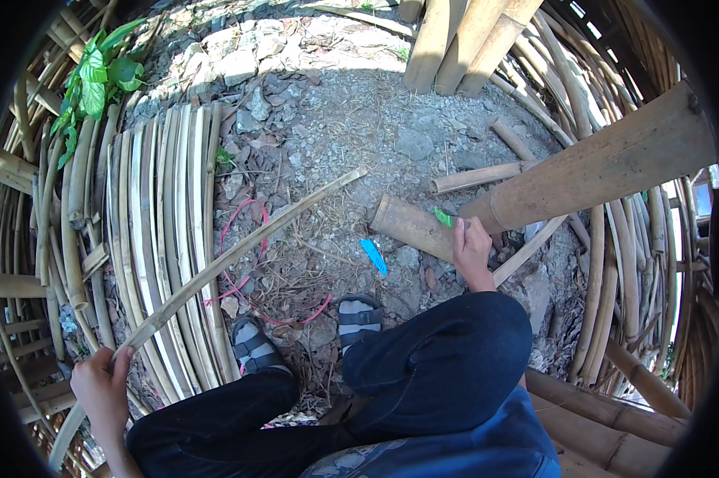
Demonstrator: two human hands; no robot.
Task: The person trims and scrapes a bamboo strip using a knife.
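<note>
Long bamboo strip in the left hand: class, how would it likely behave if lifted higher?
The bamboo strip is probably springy, not floppy: it reaches far beyond the left hand with little bend. It may feel light for its length, being narrow.

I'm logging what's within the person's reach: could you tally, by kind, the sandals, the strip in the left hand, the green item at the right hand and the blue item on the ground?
Sandals: 2
Bamboo strip in the left hand: 1
Green item at the right hand: 1
Blue item: 1
Total: 5
</note>
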